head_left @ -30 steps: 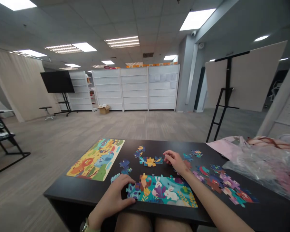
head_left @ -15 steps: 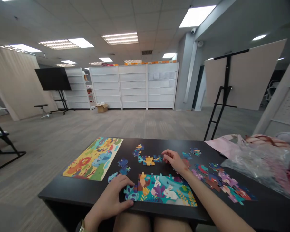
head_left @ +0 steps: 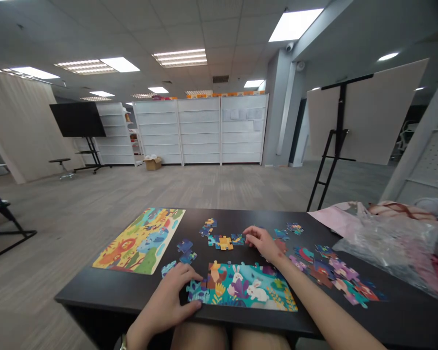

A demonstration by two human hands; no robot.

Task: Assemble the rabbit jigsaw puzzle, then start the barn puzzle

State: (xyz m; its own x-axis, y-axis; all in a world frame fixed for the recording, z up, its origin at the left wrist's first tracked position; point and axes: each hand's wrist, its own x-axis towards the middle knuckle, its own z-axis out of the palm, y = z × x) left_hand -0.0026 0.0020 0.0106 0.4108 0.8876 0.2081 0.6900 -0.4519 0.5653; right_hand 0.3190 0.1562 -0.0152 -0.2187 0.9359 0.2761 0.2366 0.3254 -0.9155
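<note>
A partly joined jigsaw puzzle [head_left: 248, 289] with white rabbits on teal lies at the table's near edge. My left hand [head_left: 171, 294] rests at its left end, fingers spread and thumb apart, touching a blue puzzle piece [head_left: 197, 291] there. My right hand [head_left: 261, 240] hovers or rests above the puzzle, its fingers loosely bent and nothing visible in them. Its fingertips are beside a small joined strip, whose middle is a yellow piece [head_left: 225, 242] and whose right end is a dark blue piece [head_left: 238, 239].
A finished-looking yellow animal picture [head_left: 138, 240] lies at the table's left. Loose dark blue pieces [head_left: 184, 246] sit above my left hand. Several mixed pieces [head_left: 336, 272] spread on the right, near a clear plastic bag [head_left: 379, 243]. All are on the black table [head_left: 105, 287].
The view has shifted very slightly. Both hands and the pieces keep nearly the same places.
</note>
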